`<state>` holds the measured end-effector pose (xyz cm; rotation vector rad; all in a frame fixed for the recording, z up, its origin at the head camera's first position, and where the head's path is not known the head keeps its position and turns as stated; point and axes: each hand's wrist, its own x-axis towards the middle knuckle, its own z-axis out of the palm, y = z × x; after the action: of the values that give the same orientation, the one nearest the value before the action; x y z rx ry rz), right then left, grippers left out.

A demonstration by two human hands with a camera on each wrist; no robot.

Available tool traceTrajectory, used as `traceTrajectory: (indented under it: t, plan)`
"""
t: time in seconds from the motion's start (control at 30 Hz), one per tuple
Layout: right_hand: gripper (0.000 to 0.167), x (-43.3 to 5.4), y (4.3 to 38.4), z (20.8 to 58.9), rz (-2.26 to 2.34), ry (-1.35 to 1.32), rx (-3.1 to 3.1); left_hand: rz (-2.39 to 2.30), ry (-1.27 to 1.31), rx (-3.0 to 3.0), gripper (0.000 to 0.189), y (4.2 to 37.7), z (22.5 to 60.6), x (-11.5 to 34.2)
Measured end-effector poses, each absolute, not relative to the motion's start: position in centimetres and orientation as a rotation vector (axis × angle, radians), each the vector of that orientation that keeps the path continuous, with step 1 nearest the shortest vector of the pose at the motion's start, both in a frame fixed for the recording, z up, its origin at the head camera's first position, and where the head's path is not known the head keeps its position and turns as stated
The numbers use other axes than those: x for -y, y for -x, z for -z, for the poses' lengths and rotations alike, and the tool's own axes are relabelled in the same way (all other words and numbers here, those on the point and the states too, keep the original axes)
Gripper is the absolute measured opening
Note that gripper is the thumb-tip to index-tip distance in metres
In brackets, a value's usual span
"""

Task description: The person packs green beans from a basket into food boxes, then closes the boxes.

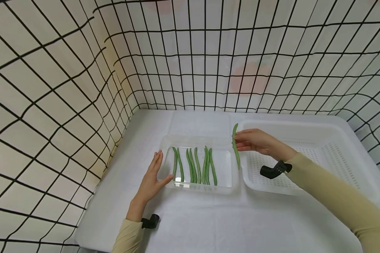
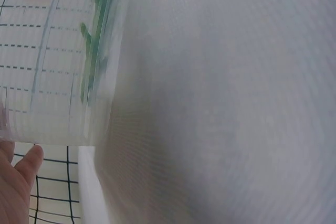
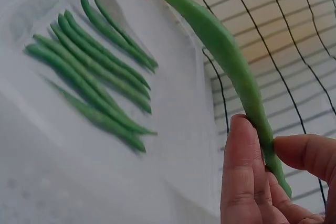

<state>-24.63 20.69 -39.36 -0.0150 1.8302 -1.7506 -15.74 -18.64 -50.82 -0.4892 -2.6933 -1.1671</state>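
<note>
A single green bean point(image 1: 235, 154) is pinched between the thumb and fingers of my right hand point(image 1: 253, 142), above the gap between two containers. In the right wrist view that bean point(image 3: 231, 59) stands tilted, gripped near its lower end. Several green beans point(image 1: 193, 167) lie side by side, roughly lengthwise, in a clear plastic tray point(image 1: 202, 189). My left hand point(image 1: 152, 179) rests at the tray's left edge with fingers extended and thumb by the near left corner. In the left wrist view, the fingers point(image 2: 30, 163) show beside the clear tray wall.
A white perforated basket point(image 1: 345, 126) stands right of the tray, under my right forearm. Both containers sit on a white-covered table point(image 1: 209, 218). Black wire mesh point(image 1: 206, 73) rises at the back, left and right. Each wrist carries a black camera point(image 1: 273, 170).
</note>
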Motion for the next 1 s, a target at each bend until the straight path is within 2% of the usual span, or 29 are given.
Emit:
traceTrajectory:
  t: [0.2,0.43,1.0]
  plan:
    - [0.042,-16.7,25.0,40.3,1.698,0.043,-1.832,1.172,0.488,2.700,0.094,15.8,50.9,18.7]
    - [0.034,-13.7,25.1,41.8,1.675,0.006,-1.799,1.170,0.481,2.705,0.093,15.7,50.8,18.6]
    - [0.040,-12.8,24.9,43.3,1.531,-0.079,-1.878,1.167,0.477,2.709,0.094,15.7,50.6,18.5]
